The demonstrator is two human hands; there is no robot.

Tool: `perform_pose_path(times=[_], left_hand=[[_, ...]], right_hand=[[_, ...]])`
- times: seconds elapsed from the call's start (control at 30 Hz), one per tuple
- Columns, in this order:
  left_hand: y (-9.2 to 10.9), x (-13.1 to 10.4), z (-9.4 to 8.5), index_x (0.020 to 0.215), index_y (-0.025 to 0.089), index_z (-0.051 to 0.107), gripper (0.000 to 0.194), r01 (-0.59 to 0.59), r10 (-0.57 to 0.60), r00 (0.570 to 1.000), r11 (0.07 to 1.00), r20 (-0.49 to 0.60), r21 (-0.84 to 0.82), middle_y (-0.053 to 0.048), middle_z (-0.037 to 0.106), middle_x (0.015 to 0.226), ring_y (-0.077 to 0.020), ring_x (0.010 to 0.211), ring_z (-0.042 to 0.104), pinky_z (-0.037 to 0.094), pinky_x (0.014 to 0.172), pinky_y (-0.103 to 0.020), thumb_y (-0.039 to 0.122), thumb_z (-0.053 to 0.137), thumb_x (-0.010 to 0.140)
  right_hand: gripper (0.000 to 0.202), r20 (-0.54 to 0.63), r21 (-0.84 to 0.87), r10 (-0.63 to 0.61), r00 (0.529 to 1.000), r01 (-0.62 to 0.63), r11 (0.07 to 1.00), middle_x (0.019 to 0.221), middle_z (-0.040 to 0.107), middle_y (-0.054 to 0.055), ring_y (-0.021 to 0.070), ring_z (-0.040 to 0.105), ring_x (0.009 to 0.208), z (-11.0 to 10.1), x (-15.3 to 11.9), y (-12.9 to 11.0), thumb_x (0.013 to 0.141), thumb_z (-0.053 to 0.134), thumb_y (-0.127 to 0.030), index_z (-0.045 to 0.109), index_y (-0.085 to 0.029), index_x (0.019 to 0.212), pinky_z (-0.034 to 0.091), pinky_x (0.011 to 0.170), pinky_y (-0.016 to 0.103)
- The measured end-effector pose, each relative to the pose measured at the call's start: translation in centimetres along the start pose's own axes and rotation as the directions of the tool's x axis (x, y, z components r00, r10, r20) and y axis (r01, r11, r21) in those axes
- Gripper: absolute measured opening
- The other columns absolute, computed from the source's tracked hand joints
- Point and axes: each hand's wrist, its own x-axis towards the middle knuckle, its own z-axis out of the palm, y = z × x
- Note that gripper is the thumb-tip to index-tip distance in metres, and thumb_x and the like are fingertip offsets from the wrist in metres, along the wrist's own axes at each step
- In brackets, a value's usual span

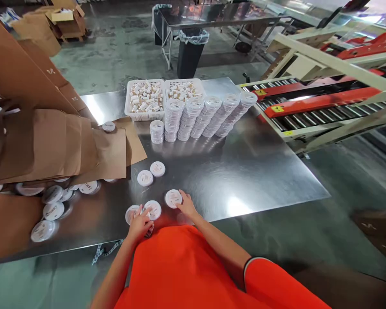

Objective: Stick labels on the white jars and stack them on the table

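My right hand grips the right edge of a white round tub on the steel table, fingers behind it and thumb in front. My left hand rests with its fingers spread over two more tubs by the table's front edge, a left tub and a right tub. Part of another tub shows below the left hand, mostly hidden. Farther up lie two flat tubs side by side, a nearer tub and a farther tub. The small print on the lids is unreadable.
Behind stand leaning stacks of clear-wrapped round tubs. White baskets hold small bottles with white caps. Opened cardboard covers the table's left side, with loose tubs beside it. A roller conveyor stands at right.
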Motion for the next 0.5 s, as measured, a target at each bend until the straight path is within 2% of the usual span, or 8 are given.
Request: perform_pose_path(times=[0.1, 0.17, 0.33, 0.43, 0.5], left_hand=[[-0.3, -0.5, 0.1, 0.063, 0.020, 0.063, 0.030, 0.050, -0.050, 0.999, 0.999, -0.010, -0.015, -0.001, 0.045, 0.156, -0.0368, 0.153, 0.014, 0.007, 0.118, -0.069, 0.029, 0.050, 0.089], [-0.5, -0.8, 0.2, 0.065, 0.019, 0.064, 0.032, 0.097, -0.097, 0.995, 0.995, -0.003, -0.025, -0.002, 0.043, 0.157, -0.0381, 0.153, 0.013, 0.011, 0.116, -0.071, 0.030, 0.047, 0.090], [-0.8, -0.9, 0.9, 0.064, 0.018, 0.063, 0.030, 0.130, -0.131, 0.991, 0.991, -0.026, -0.012, -0.001, 0.044, 0.156, -0.0378, 0.152, 0.017, 0.012, 0.117, -0.069, 0.028, 0.049, 0.088], [-1.0, -0.9, 1.5, 0.064, 0.019, 0.064, 0.030, 0.117, -0.118, 0.990, 0.993, -0.073, -0.021, -0.002, 0.046, 0.155, -0.0387, 0.151, 0.021, 0.015, 0.115, -0.071, 0.028, 0.050, 0.089], [-1.4, -0.9, 2.0, 0.064, 0.019, 0.065, 0.030, 0.093, -0.097, 0.989, 0.995, -0.116, -0.040, -0.003, 0.049, 0.153, -0.0387, 0.150, 0.025, 0.019, 0.115, -0.069, 0.027, 0.050, 0.089]], right_hand=[[0.076, 0.072, -0.182, -0.005, 0.997, 0.018, 0.983, 0.134, 0.054, 0.014, 0.0234, 0.059, 0.119, 0.5, -0.4, -1.0, 0.077, 0.053, -0.013, 0.039, -0.017, 0.151, 0.043, 0.107, 0.034], [0.075, 0.117, -0.240, 0.019, 0.993, 0.010, 0.971, 0.134, 0.052, 0.014, 0.0227, 0.058, 0.120, 0.7, -0.7, -1.8, 0.079, 0.053, -0.013, 0.037, -0.016, 0.153, 0.044, 0.105, 0.031], [0.076, 0.146, -0.338, 0.019, 0.989, 0.032, 0.941, 0.140, 0.048, 0.016, 0.0275, 0.050, 0.128, 0.6, -1.3, -3.8, 0.078, 0.061, -0.013, 0.040, -0.017, 0.151, 0.043, 0.104, 0.033], [0.071, 0.092, -0.362, -0.038, 0.995, 0.069, 0.930, 0.147, 0.042, 0.018, 0.0285, 0.045, 0.132, -0.2, 0.3, -5.6, 0.082, 0.060, -0.015, 0.040, -0.016, 0.150, 0.039, 0.108, 0.035], [0.068, 0.058, -0.402, -0.122, 0.991, 0.135, 0.906, 0.151, 0.038, 0.018, 0.0299, 0.043, 0.134, -0.8, 2.6, -7.5, 0.084, 0.059, -0.018, 0.040, -0.016, 0.150, 0.037, 0.109, 0.037]])
